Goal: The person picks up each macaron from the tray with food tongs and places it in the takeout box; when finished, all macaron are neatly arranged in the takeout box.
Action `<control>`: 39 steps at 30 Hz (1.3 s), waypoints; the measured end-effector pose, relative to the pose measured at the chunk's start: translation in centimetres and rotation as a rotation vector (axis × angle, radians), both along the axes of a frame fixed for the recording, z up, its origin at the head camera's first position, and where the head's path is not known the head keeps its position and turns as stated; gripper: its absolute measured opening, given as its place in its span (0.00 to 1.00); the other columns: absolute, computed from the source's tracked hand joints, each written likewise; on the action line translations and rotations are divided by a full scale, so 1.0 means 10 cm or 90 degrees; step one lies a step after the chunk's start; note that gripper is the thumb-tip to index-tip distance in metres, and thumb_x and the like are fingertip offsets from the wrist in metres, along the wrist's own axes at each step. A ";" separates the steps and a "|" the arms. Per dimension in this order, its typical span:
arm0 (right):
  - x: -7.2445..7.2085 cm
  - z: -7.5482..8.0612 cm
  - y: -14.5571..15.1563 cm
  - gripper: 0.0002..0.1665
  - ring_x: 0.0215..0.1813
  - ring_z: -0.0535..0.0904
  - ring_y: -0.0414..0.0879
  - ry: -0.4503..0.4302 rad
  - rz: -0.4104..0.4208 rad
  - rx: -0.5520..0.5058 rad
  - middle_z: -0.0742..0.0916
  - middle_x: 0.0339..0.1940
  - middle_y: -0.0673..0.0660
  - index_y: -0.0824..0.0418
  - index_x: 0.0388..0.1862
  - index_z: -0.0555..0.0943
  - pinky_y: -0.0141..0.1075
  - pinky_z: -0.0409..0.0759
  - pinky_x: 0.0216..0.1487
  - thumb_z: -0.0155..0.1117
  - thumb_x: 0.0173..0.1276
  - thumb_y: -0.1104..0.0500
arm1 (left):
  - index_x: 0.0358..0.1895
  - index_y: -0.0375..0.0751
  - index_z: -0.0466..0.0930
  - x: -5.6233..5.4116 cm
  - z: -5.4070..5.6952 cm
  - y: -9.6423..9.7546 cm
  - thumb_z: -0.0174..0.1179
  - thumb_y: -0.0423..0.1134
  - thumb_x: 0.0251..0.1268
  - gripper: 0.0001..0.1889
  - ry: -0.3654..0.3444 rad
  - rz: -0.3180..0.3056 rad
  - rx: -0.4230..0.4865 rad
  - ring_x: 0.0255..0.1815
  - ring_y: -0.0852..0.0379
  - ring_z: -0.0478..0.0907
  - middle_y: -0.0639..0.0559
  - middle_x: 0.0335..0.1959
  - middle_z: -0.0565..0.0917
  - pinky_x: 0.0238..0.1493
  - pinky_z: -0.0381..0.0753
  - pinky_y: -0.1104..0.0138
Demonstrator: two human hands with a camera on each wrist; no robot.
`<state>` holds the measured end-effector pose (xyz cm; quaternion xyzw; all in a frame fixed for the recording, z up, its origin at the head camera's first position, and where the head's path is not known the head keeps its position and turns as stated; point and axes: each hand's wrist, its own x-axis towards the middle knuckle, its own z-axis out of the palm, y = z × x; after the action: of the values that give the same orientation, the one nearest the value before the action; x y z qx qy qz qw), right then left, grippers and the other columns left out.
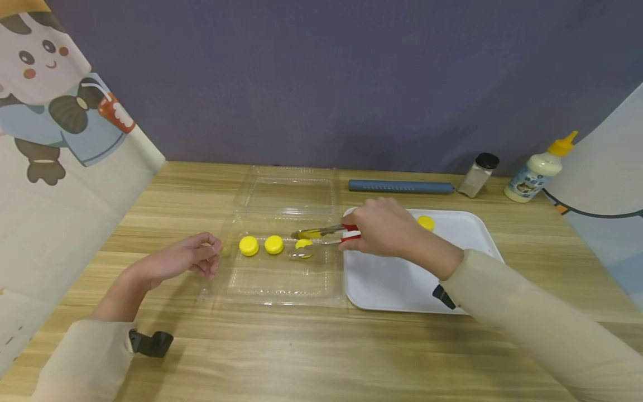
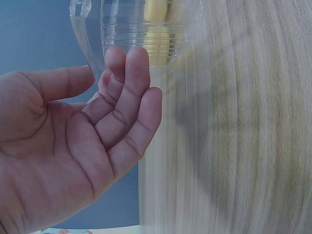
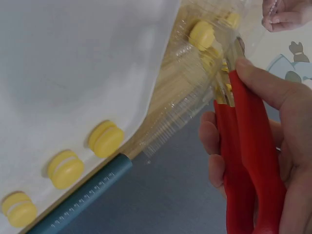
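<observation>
Two yellow macarons (image 1: 261, 245) sit in the near half of a clear plastic container (image 1: 281, 285), whose lid lies folded back. My right hand (image 1: 384, 229) grips metal tongs (image 3: 251, 146) by their red handles. The tong tips are at a third macaron (image 1: 303, 244), partly covered by the tongs, at the right of that row. At the container's left edge, my left hand (image 1: 193, 257) pinches the clear rim between thumb and fingers. In the left wrist view the left hand (image 2: 92, 131) shows its palm, the other fingers loosely curled.
A white tray (image 1: 397, 290) stands right of the container, with several macarons along its far side, one macaron (image 3: 106, 139) nearest the corner. Behind it lie a blue tube-shaped box (image 1: 402, 187), a black-capped jar (image 1: 477, 176) and a squeeze bottle (image 1: 534, 173) against the wall.
</observation>
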<state>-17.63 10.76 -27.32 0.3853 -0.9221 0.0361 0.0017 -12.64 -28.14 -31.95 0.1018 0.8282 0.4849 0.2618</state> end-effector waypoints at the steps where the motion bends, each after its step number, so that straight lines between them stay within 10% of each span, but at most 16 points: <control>1: 0.00 0.01 0.01 0.16 0.21 0.74 0.41 0.002 0.003 0.001 0.80 0.20 0.45 0.52 0.30 0.85 0.36 0.71 0.21 0.78 0.60 0.43 | 0.55 0.28 0.63 0.00 0.00 0.00 0.39 0.38 0.85 0.13 0.001 -0.002 0.002 0.41 0.47 0.80 0.45 0.36 0.76 0.49 0.81 0.61; 29: -0.04 -0.08 0.02 0.26 0.23 0.77 0.42 -0.001 -0.045 -0.019 0.85 0.23 0.47 0.58 0.44 0.90 0.38 0.76 0.24 0.78 0.59 0.39 | 0.53 0.27 0.64 0.01 0.02 0.01 0.41 0.38 0.83 0.13 0.003 -0.002 -0.001 0.41 0.45 0.80 0.43 0.36 0.76 0.49 0.82 0.62; 39: -0.01 -0.08 0.29 0.31 0.18 0.66 0.39 0.004 -0.037 -0.089 0.77 0.14 0.42 0.56 0.53 0.89 0.36 0.63 0.21 0.78 0.57 0.38 | 0.53 0.27 0.64 0.00 0.01 0.00 0.41 0.38 0.84 0.13 0.003 -0.005 -0.002 0.42 0.45 0.80 0.43 0.36 0.76 0.49 0.81 0.62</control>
<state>-17.69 13.69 -28.10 0.3576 -0.9280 0.0992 0.0324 -12.67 -28.12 -31.89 0.1057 0.8294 0.4822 0.2616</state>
